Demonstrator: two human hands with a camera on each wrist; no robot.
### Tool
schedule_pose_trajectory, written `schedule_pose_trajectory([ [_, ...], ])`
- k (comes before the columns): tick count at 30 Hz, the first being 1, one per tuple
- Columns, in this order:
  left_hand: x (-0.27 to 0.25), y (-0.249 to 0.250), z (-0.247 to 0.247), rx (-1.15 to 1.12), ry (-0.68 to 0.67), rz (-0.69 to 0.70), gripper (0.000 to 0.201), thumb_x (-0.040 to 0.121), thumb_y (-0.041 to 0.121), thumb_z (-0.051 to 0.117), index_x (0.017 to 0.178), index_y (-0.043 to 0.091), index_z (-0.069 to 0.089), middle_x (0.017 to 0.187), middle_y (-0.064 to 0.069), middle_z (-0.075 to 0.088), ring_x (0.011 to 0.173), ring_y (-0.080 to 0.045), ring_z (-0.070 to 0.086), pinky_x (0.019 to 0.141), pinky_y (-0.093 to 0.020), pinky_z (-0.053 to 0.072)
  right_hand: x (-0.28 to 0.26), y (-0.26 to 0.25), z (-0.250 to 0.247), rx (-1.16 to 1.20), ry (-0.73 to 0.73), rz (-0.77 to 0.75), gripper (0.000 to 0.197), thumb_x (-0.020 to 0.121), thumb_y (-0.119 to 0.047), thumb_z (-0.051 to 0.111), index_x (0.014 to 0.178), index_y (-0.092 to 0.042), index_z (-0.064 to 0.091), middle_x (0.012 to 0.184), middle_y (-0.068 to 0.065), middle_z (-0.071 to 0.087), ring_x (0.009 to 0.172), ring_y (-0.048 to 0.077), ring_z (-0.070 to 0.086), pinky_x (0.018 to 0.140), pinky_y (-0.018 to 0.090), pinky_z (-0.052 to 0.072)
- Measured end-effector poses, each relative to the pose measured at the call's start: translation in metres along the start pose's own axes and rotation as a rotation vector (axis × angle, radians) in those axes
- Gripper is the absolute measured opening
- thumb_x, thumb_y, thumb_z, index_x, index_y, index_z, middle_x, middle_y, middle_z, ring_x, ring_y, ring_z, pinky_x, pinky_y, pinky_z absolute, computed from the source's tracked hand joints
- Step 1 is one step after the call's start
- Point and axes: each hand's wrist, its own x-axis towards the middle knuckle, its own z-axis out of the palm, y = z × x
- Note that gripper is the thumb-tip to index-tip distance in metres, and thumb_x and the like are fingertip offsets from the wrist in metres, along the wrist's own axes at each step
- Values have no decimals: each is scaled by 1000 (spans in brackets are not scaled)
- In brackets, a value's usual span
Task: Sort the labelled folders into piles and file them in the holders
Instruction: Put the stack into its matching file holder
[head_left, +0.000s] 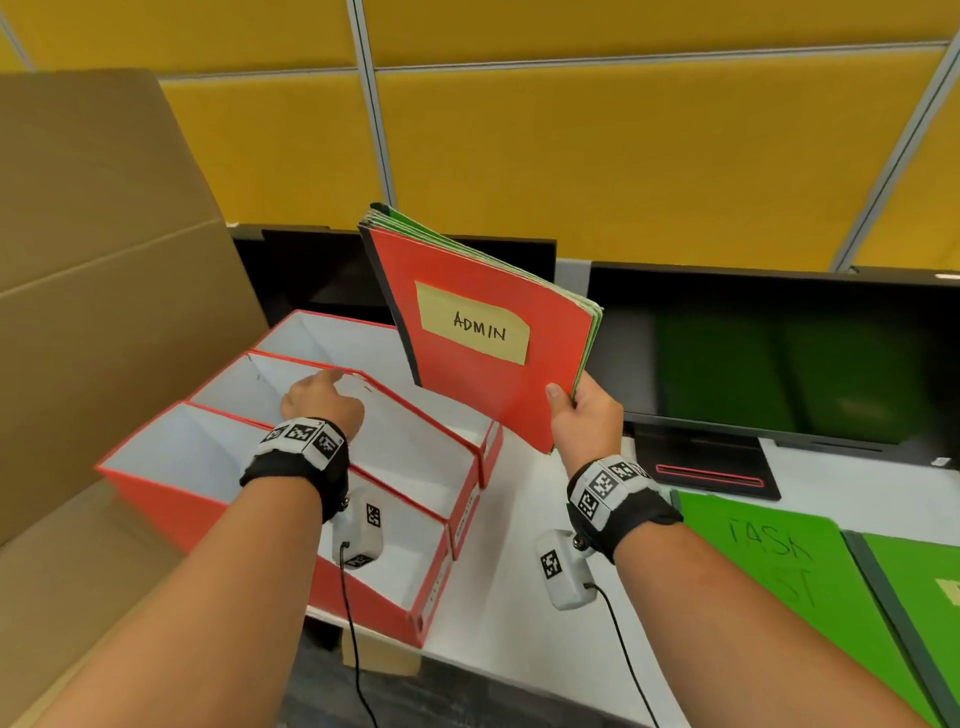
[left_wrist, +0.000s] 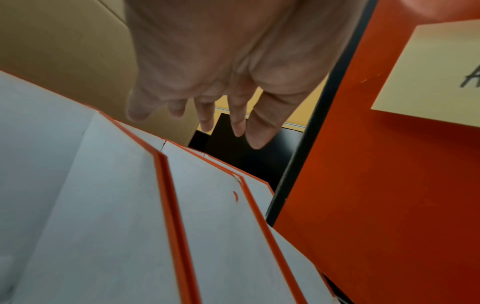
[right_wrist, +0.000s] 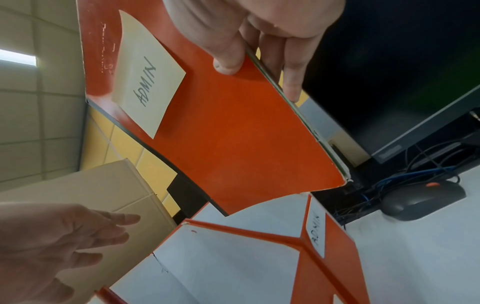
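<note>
My right hand grips the lower right corner of a stack of folders, thumb on the front. The front folder is red with a black spine and a yellow note reading ADMIN; green folders lie behind it. The stack is held upright and tilted, its lower corner over the far holder, whose front label also reads ADMIN. Three red holders with white insides stand side by side, the middle holder and near holder both without folders. My left hand hovers over the middle holder's back rim, fingers straight and holding nothing.
Two green folders lie on the white table at the lower right, the nearer marked TASK LIST. A dark monitor stands behind them, with a mouse and cables near its base. A large cardboard box flanks the holders on the left.
</note>
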Motion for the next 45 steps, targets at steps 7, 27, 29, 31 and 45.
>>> schedule_pose_trajectory([
  [7,26,-25,-5,122,-99,-86,59,85,15,46,141,32,38,154,-9,21,140,-34,17,114,-50,22,-8,-15,43,11,-31,11,20,93,-23,53,110,-28,64,95,-4,70,88,17,65,81,35,56],
  [27,84,-53,-9,9,6,-331,52,90,11,38,136,33,44,159,-7,1,145,-35,-5,117,-47,6,29,18,170,-105,-341,59,17,91,-29,53,102,-24,65,91,-2,69,86,20,64,83,37,54],
  [29,90,-62,-12,13,2,-360,54,89,10,38,137,35,43,159,-7,0,144,-36,-2,117,-49,8,31,22,180,-94,-380,91,19,92,-27,53,107,-22,64,98,2,70,93,23,64,88,39,53],
  [31,90,-67,-12,29,-23,-361,55,90,9,36,137,37,42,159,-6,0,144,-36,4,117,-48,12,33,23,183,-73,-374,111,21,92,-24,53,109,-19,64,101,5,69,95,23,63,90,38,52],
  [45,96,-72,-14,53,-101,-294,62,87,8,34,140,40,34,159,-7,-4,137,-40,27,109,-47,33,48,23,196,-111,-351,84,17,93,-21,53,103,-16,66,85,1,63,82,20,60,79,30,49],
])
